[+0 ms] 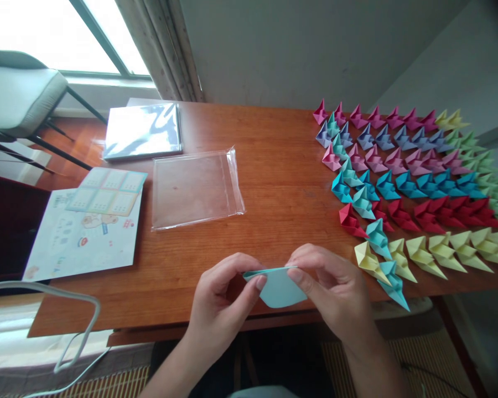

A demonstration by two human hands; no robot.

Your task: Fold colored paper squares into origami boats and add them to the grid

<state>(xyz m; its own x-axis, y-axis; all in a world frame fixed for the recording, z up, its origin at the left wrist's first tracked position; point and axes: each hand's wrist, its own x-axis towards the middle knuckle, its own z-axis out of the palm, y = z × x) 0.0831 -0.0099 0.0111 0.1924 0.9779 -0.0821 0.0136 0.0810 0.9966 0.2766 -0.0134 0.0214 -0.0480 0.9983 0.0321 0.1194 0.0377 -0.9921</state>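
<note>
My left hand [224, 301] and my right hand [332, 287] both pinch a light blue sheet of paper [279, 287], bent over in a curve, just above the near edge of the wooden table [274, 160]. Thumbs and forefingers press on its top fold from either side. To the right lie rows of folded paper cranes [406, 182] in pink, purple, blue, red, yellow and green, the nearest teal crane [392, 282] close beside my right hand.
A clear plastic sleeve [196, 188] lies at the table's middle left, with a shiny pack [143, 130] behind it and printed instruction sheets [89, 229] at the left edge. A chair [16, 94] stands by the window. A white cable [72, 326] loops at lower left.
</note>
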